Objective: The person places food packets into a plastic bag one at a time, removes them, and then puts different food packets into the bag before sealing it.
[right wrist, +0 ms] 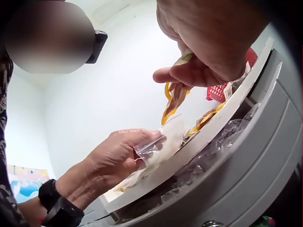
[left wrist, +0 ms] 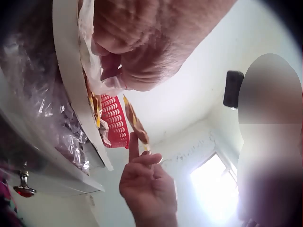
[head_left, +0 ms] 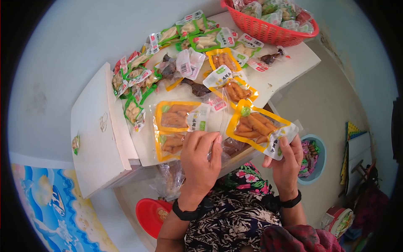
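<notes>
My right hand [head_left: 287, 161] pinches the pale lower corner of a yellow-edged packet of orange-brown chicken feet [head_left: 257, 126], lifted in front of the table. In the right wrist view that packet [right wrist: 175, 100] hangs below the fingers. My left hand [head_left: 202, 161] pinches the edge of a clear plastic bag [right wrist: 165, 144] between thumb and fingers. Two similar yellow-edged packets, an upper one [head_left: 178, 115] and a lower one [head_left: 171, 143], lie on the table beside the left hand, overlapped by clear plastic. More yellow-edged packets [head_left: 239, 90] lie just beyond the hands.
Green-edged food packets [head_left: 205, 40] and dark meat packets [head_left: 195, 87] spread over the white table [head_left: 289, 63]. A red basket [head_left: 268, 29] full of packets stands at the back right. An open drawer [left wrist: 42, 109] holds clear plastic bags. Basins, one blue [head_left: 321, 155], one red [head_left: 149, 216], sit below.
</notes>
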Tool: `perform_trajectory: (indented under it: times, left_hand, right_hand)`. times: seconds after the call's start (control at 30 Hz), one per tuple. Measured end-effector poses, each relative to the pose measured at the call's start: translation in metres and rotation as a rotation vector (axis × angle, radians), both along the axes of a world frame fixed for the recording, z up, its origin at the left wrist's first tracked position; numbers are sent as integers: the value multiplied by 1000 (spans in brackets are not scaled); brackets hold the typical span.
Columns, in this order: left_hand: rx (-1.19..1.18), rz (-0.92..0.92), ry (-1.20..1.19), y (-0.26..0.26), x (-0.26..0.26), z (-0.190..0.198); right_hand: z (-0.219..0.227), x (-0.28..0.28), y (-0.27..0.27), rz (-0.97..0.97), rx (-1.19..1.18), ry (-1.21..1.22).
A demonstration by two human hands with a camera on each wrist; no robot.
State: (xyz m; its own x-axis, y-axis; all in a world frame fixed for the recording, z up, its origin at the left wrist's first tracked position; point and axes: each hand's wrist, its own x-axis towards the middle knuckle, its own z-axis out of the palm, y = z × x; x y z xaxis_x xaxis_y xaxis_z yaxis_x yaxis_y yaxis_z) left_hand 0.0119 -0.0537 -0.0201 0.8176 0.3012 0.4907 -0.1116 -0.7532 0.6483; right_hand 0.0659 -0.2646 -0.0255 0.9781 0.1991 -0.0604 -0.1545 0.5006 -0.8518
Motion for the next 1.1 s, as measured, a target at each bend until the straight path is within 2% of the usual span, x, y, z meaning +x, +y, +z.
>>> perform_trajectory:
  times: [0.07, 0.17, 0.3, 0.53, 0.63, 0.73, 0.87, 0.97, 1.07, 1.1]
  left_hand:
    - [53, 30, -64, -5, -2, 3]
    - [70, 57, -104, -10, -6, 6]
    - [136, 3, -198, -13, -4, 8]
    - [190, -20, -227, -15, -6, 12]
    - [189, -10, -248, -11, -9, 17]
    - [161, -29, -262, -8, -13, 21]
    - [139, -33, -263, -2, -18, 18]
    - [105, -15, -248, 7, -24, 16]
    - [99, -4, -274, 10, -28, 16]
    - [89, -24, -278, 9, -28, 15]
  right_hand:
    - [3, -2, 4, 23, 2, -8]
    - [4, -4, 13, 52, -129, -26]
    - [6, -8, 20, 131, -145, 47]
    - [4, 4, 39, 353, 15, 87]
    - [18, 1, 63, 353, -37, 172]
    - [7, 5, 68, 544, 60, 166]
    - [-4, -7, 93, 431, 73, 191]
    - [-9, -5, 88, 425, -478, -199]
    - [-4, 4, 80, 513, -616, -286]
    - [2, 5, 81, 527, -614, -245]
